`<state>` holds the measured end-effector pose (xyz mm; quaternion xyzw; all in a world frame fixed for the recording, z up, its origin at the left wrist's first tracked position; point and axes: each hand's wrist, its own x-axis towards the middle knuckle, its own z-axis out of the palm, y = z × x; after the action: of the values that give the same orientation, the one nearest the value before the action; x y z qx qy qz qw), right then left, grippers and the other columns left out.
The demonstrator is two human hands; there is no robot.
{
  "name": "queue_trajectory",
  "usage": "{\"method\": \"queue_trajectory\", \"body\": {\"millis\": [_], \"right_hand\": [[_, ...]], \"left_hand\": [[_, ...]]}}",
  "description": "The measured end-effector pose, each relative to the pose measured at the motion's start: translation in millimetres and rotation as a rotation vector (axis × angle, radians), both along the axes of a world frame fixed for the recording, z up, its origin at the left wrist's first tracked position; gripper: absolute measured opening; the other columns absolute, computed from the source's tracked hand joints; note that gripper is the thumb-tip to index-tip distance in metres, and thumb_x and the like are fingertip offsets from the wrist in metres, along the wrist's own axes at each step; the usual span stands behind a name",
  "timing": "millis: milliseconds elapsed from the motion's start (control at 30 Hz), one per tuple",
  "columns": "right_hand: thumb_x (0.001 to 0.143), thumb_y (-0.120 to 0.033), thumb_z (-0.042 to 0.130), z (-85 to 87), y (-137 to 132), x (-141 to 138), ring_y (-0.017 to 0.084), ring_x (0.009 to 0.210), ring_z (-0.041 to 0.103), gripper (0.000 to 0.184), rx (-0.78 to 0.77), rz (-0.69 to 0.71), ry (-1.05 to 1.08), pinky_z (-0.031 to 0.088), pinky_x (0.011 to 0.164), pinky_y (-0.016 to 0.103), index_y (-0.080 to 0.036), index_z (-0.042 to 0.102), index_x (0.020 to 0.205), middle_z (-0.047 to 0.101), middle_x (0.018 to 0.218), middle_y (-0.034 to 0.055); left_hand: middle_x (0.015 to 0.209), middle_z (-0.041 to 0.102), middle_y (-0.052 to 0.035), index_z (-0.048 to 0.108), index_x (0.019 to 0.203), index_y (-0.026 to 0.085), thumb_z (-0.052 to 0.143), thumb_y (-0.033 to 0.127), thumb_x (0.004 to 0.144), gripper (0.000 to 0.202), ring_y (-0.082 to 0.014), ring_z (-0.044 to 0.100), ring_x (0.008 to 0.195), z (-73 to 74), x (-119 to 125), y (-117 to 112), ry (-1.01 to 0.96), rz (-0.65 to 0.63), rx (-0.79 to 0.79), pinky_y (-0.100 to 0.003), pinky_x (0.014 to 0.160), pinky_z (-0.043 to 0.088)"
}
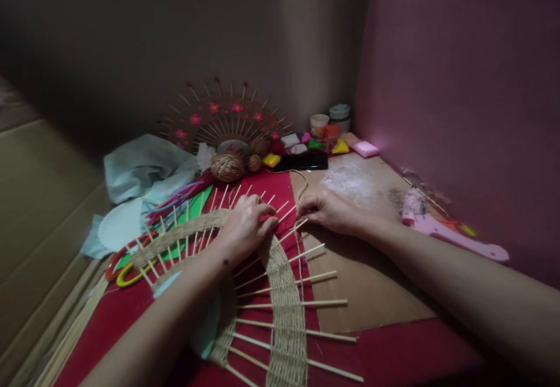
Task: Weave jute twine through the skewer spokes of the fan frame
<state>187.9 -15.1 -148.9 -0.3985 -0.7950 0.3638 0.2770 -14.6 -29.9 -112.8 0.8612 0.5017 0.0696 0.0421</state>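
A half-round fan of thin wooden sticks [324, 303] with woven twine bands [286, 317] lies before me. My left hand [248, 223] is closed over the upper part of the outer band, gripping the fan; the fingertips' exact hold is partly hidden. To its right, my right hand [326, 210] pinches a strand of twine [303, 185] near the tip of one stick. The strand runs back from my fingers toward a ball of twine [228, 167]. Another length of it passes down across the right-hand sticks, just outside the band.
Behind stands a finished-looking fan with pink flowers [214, 108]. A black phone [304, 161], colored clay packets [341, 146] and a paper cup [319, 124] sit at the back. Right lies a pink glue gun [441, 232]; left, scissors [131, 273] and a paper plate [122, 226].
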Motion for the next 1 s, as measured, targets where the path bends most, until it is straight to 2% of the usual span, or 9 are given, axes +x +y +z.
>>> {"method": "queue_trajectory", "body": {"millis": [133, 300, 400, 567, 700, 900, 1000], "right_hand": [[0.069, -0.010, 0.064, 3.0, -1.3, -0.3, 0.013, 0.067, 0.057, 0.007, -0.014, -0.009, 0.029, 0.042, 0.063, 0.025, -0.016, 0.069, 0.069, 0.064, 0.068, 0.0012], [0.070, -0.013, 0.064, 1.0, -0.4, -1.1, 0.012, 0.064, 0.055, 0.007, 0.022, 0.006, 0.019, 0.039, 0.060, 0.024, -0.016, 0.069, 0.070, 0.064, 0.068, 0.0012], [0.071, -0.016, 0.064, 0.3, -0.1, -1.7, 0.011, 0.060, 0.052, 0.007, 0.058, -0.032, -0.042, 0.036, 0.057, 0.023, -0.016, 0.068, 0.066, 0.062, 0.063, 0.0003], [0.072, -0.025, 0.066, -2.1, 3.1, -1.4, 0.011, 0.059, 0.049, 0.011, 0.122, -0.071, -0.135, 0.033, 0.055, 0.023, -0.017, 0.066, 0.064, 0.058, 0.060, -0.0004], [0.074, -0.018, 0.061, -0.7, 6.7, -0.2, 0.011, 0.062, 0.051, 0.008, 0.220, -0.044, -0.125, 0.035, 0.059, 0.024, -0.017, 0.065, 0.068, 0.060, 0.065, 0.0010], [0.076, -0.018, 0.060, 8.7, 3.1, -0.2, 0.010, 0.060, 0.053, 0.009, 0.120, -0.092, -0.004, 0.038, 0.058, 0.022, -0.016, 0.065, 0.068, 0.062, 0.063, 0.0003], [0.075, -0.019, 0.062, 9.9, 0.0, 0.5, 0.010, 0.060, 0.053, 0.008, 0.175, -0.114, 0.001, 0.038, 0.058, 0.022, -0.016, 0.065, 0.068, 0.062, 0.063, 0.0001]], "left_hand": [[0.078, 0.056, -0.0075, 0.069, 0.083, 0.016, 0.043, 0.032, 0.084, 0.030, -0.0214, 0.048, 0.078, 2.4, 5.5, 0.2, 0.032, 0.033, -0.032, -0.035, 0.073, 0.037], [0.076, 0.056, -0.0064, 0.064, 0.073, 0.016, 0.051, 0.024, 0.077, 0.016, -0.0207, 0.049, 0.078, 2.5, 5.4, 1.5, 0.014, 0.070, -0.071, -0.034, 0.071, 0.039], [0.076, 0.055, -0.0048, 0.061, 0.070, 0.017, 0.054, 0.024, 0.074, 0.011, -0.0200, 0.048, 0.078, 4.1, 2.7, 0.8, -0.006, 0.070, -0.072, -0.033, 0.071, 0.039], [0.077, 0.054, -0.0044, 0.059, 0.071, 0.016, 0.056, 0.023, 0.074, 0.008, -0.0191, 0.048, 0.078, 9.9, 4.8, -6.4, -0.054, 0.061, -0.094, -0.032, 0.070, 0.039], [0.077, 0.054, -0.0045, 0.059, 0.072, 0.016, 0.055, 0.022, 0.075, 0.008, -0.0191, 0.046, 0.078, 11.9, 8.5, -12.6, -0.038, 0.007, -0.072, -0.032, 0.070, 0.038], [0.079, 0.054, -0.0050, 0.059, 0.074, 0.016, 0.054, 0.025, 0.077, 0.011, -0.0198, 0.045, 0.079, 4.7, 6.8, -11.9, -0.017, -0.021, -0.028, -0.033, 0.071, 0.037], [0.080, 0.054, -0.0048, 0.059, 0.075, 0.017, 0.053, 0.026, 0.078, 0.011, -0.0200, 0.045, 0.080, 1.9, 6.9, -11.7, -0.021, -0.025, -0.023, -0.033, 0.071, 0.037]]}}
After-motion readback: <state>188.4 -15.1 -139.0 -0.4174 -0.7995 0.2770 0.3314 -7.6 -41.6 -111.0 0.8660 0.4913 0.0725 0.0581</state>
